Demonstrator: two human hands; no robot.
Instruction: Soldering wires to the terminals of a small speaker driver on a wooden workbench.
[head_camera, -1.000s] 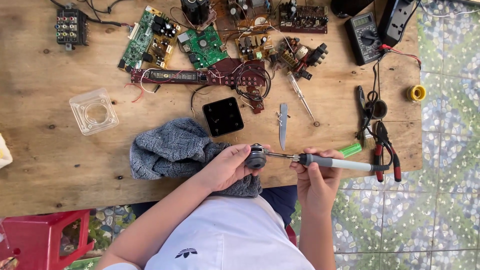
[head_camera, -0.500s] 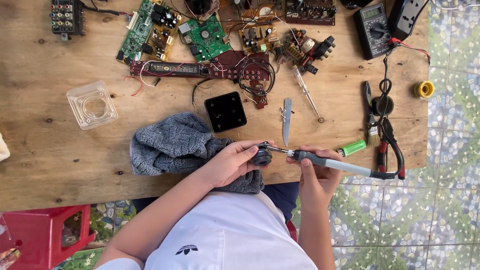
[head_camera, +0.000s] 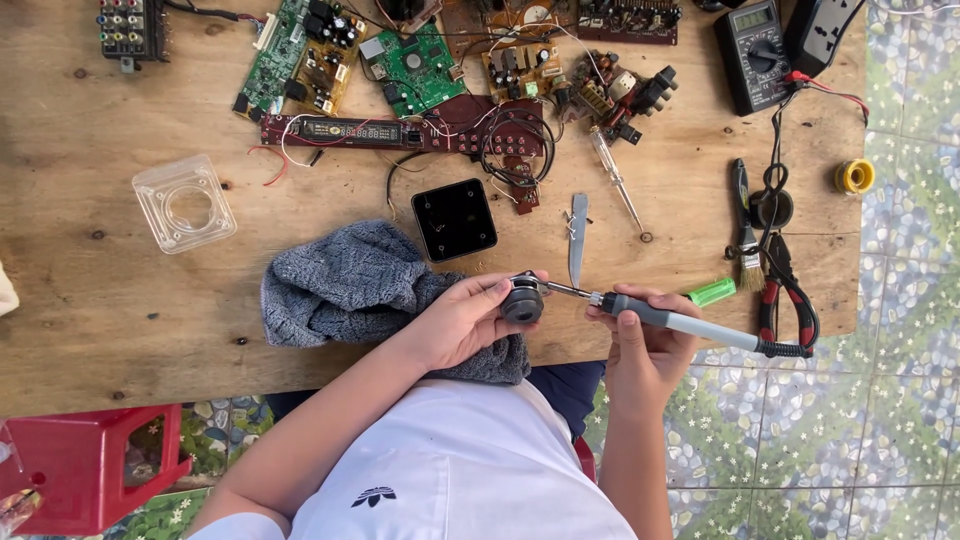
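Small round dark-grey part, likely a little speaker or motor, pinched in my left hand, fingers curled round its rim. Looks light, rigid, with probably delicate terminals; best held by the rim. My right hand is closed on the grey-handled soldering iron, its tip touching the part's top. Under my left wrist, a grey knitted cloth. Beyond my hands, a black square plastic piece and metal tweezers on the wooden table.

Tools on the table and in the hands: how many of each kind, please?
Soldering iron: 1
Screwdriver: 1
Tweezers: 1
Brush: 1
Red-handled pliers: 1
Multimeter: 1
Total: 6
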